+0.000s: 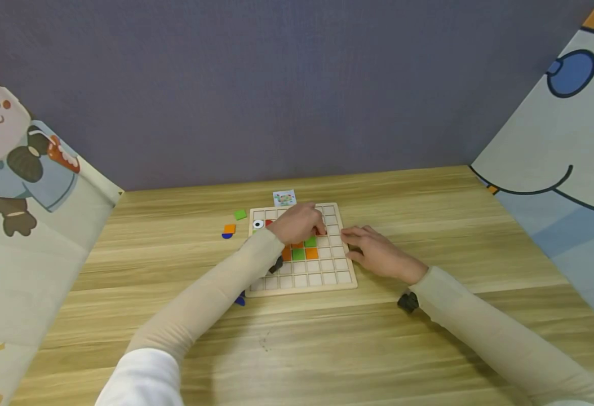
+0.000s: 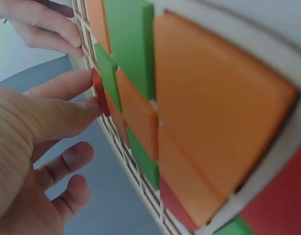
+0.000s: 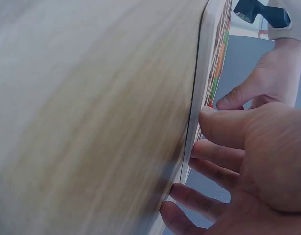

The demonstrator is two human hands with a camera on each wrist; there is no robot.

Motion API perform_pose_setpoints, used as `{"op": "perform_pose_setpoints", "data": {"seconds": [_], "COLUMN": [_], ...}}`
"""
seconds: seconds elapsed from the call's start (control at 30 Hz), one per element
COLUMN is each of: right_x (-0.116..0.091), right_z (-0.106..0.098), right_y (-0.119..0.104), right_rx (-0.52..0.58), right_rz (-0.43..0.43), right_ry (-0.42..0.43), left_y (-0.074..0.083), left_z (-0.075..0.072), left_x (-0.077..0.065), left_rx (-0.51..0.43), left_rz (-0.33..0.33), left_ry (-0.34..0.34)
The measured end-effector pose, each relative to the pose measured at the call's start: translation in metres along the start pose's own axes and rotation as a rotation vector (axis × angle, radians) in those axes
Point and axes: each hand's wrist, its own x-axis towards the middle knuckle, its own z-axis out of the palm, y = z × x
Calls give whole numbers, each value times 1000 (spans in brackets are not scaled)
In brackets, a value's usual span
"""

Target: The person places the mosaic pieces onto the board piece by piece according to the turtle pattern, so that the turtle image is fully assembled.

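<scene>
A wooden grid board [image 1: 302, 291] lies on the table, with green tiles [image 1: 298, 254], orange tiles [image 1: 311, 253] and an eye tile [image 1: 258, 224] in some squares. Reaching over it, my left hand [image 1: 297, 223] pinches a small red tile [image 2: 99, 90] between thumb and forefinger. That tile is low against the grid, beside a green tile in the left wrist view; whether it is fully seated I cannot tell. At the board's right edge, my right hand [image 1: 378, 254] rests with its fingertips touching the rim, fingers loosely extended. My left forearm and hand cover part of the grid.
Behind the board lies a small picture card [image 1: 284, 198]. Left of it are a loose green tile [image 1: 240, 214], an orange tile [image 1: 229, 228] and a blue half-round piece [image 1: 227, 235]. Another blue piece [image 1: 240, 301] lies near my left forearm. A grey partition [image 1: 297, 96] stands behind.
</scene>
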Motion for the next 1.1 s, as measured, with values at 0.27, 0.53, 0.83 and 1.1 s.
{"op": "perform_pose_setpoints", "data": {"seconds": [0.27,0.53,0.83,1.1], "right_x": [-1,0,0,-1], "right_z": [-1,-1,0,-1], "right_y": [0,-1,-2,-3], "right_rx": [4,6,0,8], "right_rz": [-8,-6,-8,16], "right_ry": [1,2,7,11], "left_y": [-2,-5,-5,-16], "left_z": [-8,-8,-7,-17], "left_x": [-7,-11,-13,-38], "left_rx": [41,92,28,-68], "left_rz": [45,33,-10,-8], "left_ry": [-105,-139,-190,-63]}}
